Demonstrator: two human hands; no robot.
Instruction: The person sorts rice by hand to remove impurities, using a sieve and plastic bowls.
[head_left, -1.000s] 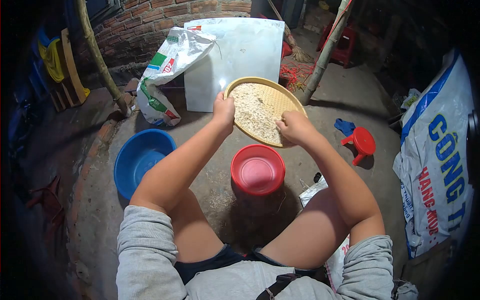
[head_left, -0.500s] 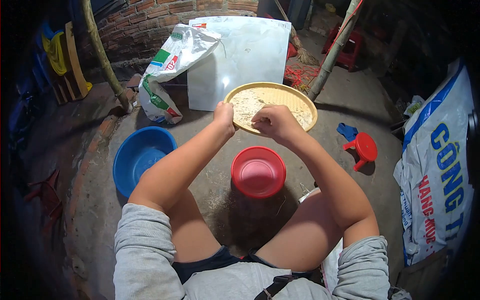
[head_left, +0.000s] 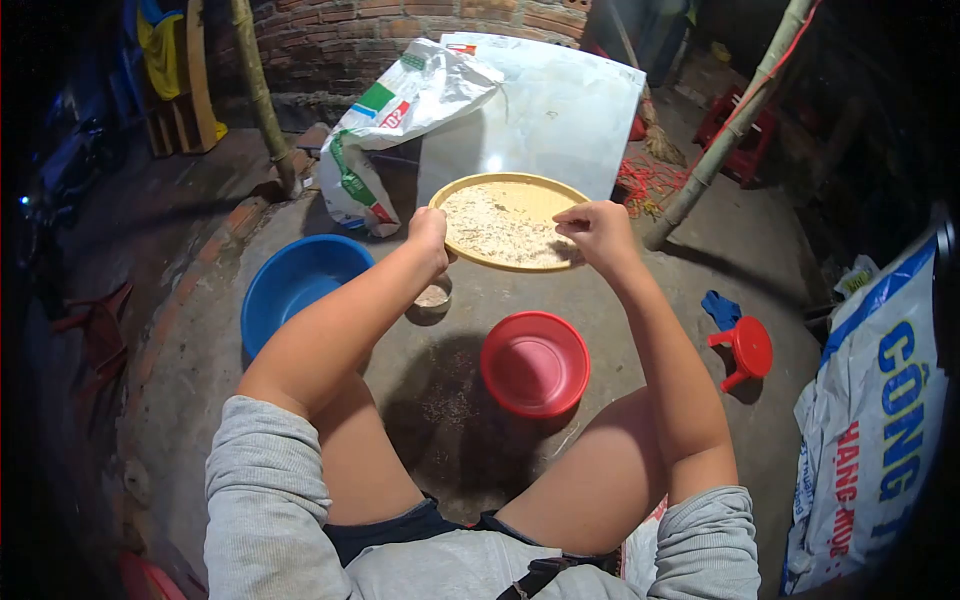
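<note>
My left hand (head_left: 430,238) is closed on the left rim of a round, shallow yellow winnowing tray (head_left: 520,184), held tilted above the floor. Pale, rice-like grains (head_left: 492,225) with darker specks lie spread over its left and lower part. At the tray's right side is my right hand (head_left: 603,232), fingers pinched together over the inner surface; whatever they hold is too small to make out. Below the tray stands a red plastic basin (head_left: 535,363). Partly behind my left forearm is a small bowl (head_left: 432,296) with pale contents.
A blue basin (head_left: 285,285) stands on the left, partly covered by my forearm. A red stool (head_left: 752,346) is at right, near a large printed sheet (head_left: 870,430). A white board (head_left: 540,120) and a printed sack (head_left: 380,130) stand ahead, between two poles.
My right hand has moved from the tray's lower middle to its right side. The tray has shifted slightly left, and the view has turned. The small bowl has come into sight.
</note>
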